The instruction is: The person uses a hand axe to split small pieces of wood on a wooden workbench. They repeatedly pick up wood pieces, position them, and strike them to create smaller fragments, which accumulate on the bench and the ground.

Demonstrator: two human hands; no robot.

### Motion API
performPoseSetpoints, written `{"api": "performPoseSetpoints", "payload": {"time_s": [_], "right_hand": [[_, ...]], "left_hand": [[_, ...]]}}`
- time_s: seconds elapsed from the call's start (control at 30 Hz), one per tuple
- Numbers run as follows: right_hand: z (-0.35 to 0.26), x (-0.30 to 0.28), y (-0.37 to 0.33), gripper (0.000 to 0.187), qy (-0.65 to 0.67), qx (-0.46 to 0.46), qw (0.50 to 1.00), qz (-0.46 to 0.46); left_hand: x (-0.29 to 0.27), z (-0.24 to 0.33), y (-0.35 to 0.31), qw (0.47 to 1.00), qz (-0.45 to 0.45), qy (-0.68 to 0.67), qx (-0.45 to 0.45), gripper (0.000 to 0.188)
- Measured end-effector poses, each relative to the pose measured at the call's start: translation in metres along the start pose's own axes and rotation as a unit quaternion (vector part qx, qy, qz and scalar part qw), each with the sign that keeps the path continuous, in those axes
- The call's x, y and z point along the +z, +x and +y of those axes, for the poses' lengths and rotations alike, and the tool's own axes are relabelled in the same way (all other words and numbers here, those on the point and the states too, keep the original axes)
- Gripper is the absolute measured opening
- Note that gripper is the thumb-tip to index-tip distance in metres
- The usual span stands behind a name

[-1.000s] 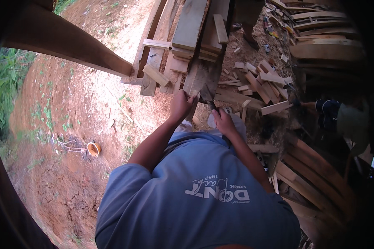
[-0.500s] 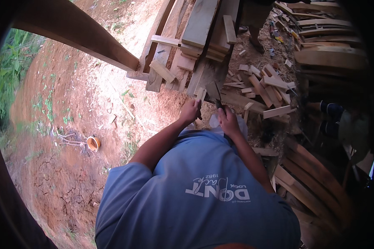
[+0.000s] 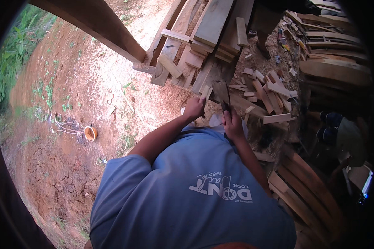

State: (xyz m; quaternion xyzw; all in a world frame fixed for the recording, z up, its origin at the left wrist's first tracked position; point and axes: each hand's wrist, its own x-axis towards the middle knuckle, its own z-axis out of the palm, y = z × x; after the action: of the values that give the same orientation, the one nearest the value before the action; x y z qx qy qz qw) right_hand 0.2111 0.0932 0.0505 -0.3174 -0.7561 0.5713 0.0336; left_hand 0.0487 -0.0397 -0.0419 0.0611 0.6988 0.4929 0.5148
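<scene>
My left hand point(image 3: 194, 108) is closed around a short, pale wooden piece point(image 3: 206, 91), whose end sticks up beyond my fingers. Just to its right, my right hand point(image 3: 233, 123) grips the dark handle of a broad-bladed machete point(image 3: 221, 92). The blade points away from me, its flat side showing, beside the wooden piece. Whether the two touch cannot be made out. Beyond both hands is the near end of a stack of planks point(image 3: 212, 23). A small loose block point(image 3: 169, 66) lies on the boards at its left.
Offcuts point(image 3: 274, 93) are heaped to the right of my hands. Curved timbers point(image 3: 332, 62) are stacked at far right, more point(image 3: 307, 186) at lower right. A thick beam point(image 3: 99, 29) slants in from upper left. An orange bucket point(image 3: 90, 133) sits on the soil. Another person point(image 3: 347, 137) is at right.
The machete's blade has turned from nearly edge-on to show its broad side, and my right hand has shifted slightly right and down. My left hand still holds the wooden piece.
</scene>
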Motion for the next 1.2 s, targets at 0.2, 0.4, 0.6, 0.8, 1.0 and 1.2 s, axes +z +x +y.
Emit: {"api": "performPoseSetpoints", "payload": {"time_s": [0.2, 0.4, 0.6, 0.8, 1.0, 1.2], "right_hand": [[0.023, 0.003, 0.014, 0.029, -0.042, 0.015, 0.998, -0.038], [-0.021, -0.005, -0.004, 0.028, 0.053, 0.024, 0.998, -0.014], [0.023, 0.004, 0.017, 0.029, -0.021, 0.051, 0.997, -0.049], [-0.016, -0.005, -0.001, 0.029, 0.074, -0.002, 0.997, -0.025], [0.008, 0.007, 0.012, 0.029, 0.022, 0.019, 0.999, -0.030], [-0.005, -0.002, 0.000, 0.028, 0.041, 0.017, 0.999, -0.028]], "left_hand": [[0.003, 0.006, -0.006, 1.000, 0.010, 0.004, 0.007, 0.053], [0.002, 0.010, -0.008, 1.000, 0.020, 0.015, 0.003, 0.052], [0.003, 0.012, -0.009, 0.999, 0.010, 0.039, 0.000, 0.052], [0.003, 0.006, -0.006, 0.999, 0.026, 0.029, 0.008, 0.055], [0.004, 0.010, -0.006, 0.999, 0.027, 0.033, 0.013, 0.056], [0.002, 0.013, -0.011, 0.999, 0.021, 0.036, 0.012, 0.054]]}}
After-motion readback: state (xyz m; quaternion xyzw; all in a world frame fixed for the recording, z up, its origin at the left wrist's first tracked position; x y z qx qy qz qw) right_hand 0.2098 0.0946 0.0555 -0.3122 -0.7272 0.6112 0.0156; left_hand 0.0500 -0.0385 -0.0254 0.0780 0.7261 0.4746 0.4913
